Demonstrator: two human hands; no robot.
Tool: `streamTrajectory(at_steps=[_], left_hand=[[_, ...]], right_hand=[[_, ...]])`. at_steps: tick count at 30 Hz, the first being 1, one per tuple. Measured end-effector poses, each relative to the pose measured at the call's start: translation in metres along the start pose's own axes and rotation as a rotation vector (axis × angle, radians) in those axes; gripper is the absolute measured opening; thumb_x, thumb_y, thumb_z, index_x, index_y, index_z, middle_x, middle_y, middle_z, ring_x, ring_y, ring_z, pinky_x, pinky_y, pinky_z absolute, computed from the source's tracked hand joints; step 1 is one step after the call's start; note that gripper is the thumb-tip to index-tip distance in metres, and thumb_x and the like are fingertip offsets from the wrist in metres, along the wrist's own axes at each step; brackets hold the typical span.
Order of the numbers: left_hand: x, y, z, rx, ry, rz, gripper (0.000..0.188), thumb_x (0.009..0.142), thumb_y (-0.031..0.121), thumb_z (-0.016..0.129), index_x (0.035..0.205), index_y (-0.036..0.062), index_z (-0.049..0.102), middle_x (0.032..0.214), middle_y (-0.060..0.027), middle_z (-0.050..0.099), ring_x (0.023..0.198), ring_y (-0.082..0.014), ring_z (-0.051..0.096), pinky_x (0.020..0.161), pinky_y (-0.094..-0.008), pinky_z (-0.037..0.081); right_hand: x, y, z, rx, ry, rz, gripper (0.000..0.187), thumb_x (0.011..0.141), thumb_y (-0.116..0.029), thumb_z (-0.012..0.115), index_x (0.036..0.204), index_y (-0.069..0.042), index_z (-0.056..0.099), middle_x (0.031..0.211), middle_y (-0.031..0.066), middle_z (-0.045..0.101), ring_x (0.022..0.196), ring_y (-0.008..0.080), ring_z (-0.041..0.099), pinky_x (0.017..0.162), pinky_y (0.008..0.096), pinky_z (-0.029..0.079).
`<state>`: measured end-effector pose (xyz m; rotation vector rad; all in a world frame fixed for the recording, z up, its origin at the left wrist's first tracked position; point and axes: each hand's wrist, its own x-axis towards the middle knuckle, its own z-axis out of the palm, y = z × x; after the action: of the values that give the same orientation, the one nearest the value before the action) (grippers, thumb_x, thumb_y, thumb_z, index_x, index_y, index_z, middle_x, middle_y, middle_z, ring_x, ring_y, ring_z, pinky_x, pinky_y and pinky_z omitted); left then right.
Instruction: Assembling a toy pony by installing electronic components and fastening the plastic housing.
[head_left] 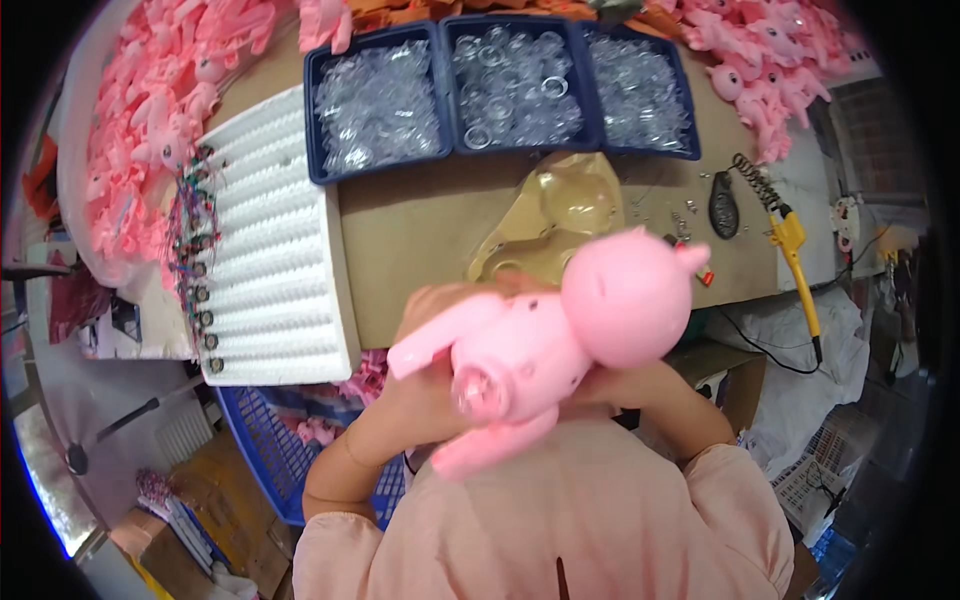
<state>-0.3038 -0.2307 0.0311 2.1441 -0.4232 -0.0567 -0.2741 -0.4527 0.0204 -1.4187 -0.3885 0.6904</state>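
A pink plastic toy animal (525, 350) is held up in front of my chest, tilted, its round head (630, 300) toward the upper right. At its lower left a round opening (483, 392) shows something clear inside. My left hand (432, 302) grips the toy's body from behind on the left, its fingers partly hidden. My right hand (618, 387) supports it below the head, mostly covered by the toy. Just beyond the toy lies a tan moulded holder (512, 228) with rounded hollows, partly hidden by the toy.
Three blue bins (447, 90) of clear plastic parts stand at the back. On the left are a white ridged foam tray (275, 250) with small wired parts and a heap of pink pieces (150, 130). A yellow soldering iron (795, 260) rests at the right; more pink toys (765, 60) are behind.
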Motion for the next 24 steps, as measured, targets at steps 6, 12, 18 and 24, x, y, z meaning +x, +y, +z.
streamTrajectory(at_steps=[6, 12, 18, 24], left_hand=[[-0.005, -0.011, 0.007, -0.205, 0.009, -0.086, 0.058, 0.06, 0.028, 0.074, 0.108, 0.0028, 0.055, 0.108, -0.0158, 0.06, 0.1, -0.0353, 0.057, 0.086, -0.0427, 0.044], [-0.023, 0.006, 0.02, -0.004, 0.046, -0.021, 0.046, 0.073, 0.015, 0.067, 0.113, -0.0006, 0.053, 0.097, -0.0107, 0.06, 0.095, -0.0215, 0.057, 0.083, -0.0319, 0.047], [-0.02, 0.022, 0.012, 0.008, 0.002, -0.061, 0.047, 0.062, 0.025, 0.074, 0.099, 0.0012, 0.059, 0.096, -0.0137, 0.062, 0.087, -0.0302, 0.061, 0.076, -0.0359, 0.048], [-0.031, -0.024, 0.001, -1.269, -0.145, -0.479, 0.069, 0.073, 0.013, 0.066, 0.133, 0.0002, 0.034, 0.129, -0.015, 0.044, 0.117, -0.0249, 0.049, 0.095, -0.0355, 0.045]], right_hand=[[0.009, -0.045, -0.02, -0.204, 0.465, -0.558, 0.041, 0.096, -0.038, 0.043, 0.105, 0.0, 0.054, 0.108, 0.0178, 0.057, 0.101, 0.0269, 0.056, 0.089, 0.0391, 0.044], [0.023, -0.061, -0.004, -0.321, 0.235, -0.663, 0.049, 0.097, -0.04, 0.035, 0.086, 0.001, 0.06, 0.088, 0.0187, 0.062, 0.08, 0.0308, 0.062, 0.075, 0.0406, 0.05], [0.022, -0.065, 0.005, -0.392, 0.316, -0.483, 0.05, 0.098, -0.034, 0.031, 0.083, 0.003, 0.061, 0.09, 0.0194, 0.063, 0.079, 0.0279, 0.063, 0.075, 0.0377, 0.05], [0.029, -0.077, -0.007, 0.078, 0.061, -0.16, 0.056, 0.086, -0.032, 0.058, 0.127, 0.002, 0.043, 0.123, 0.0181, 0.052, 0.113, 0.0253, 0.051, 0.097, 0.0361, 0.038]])
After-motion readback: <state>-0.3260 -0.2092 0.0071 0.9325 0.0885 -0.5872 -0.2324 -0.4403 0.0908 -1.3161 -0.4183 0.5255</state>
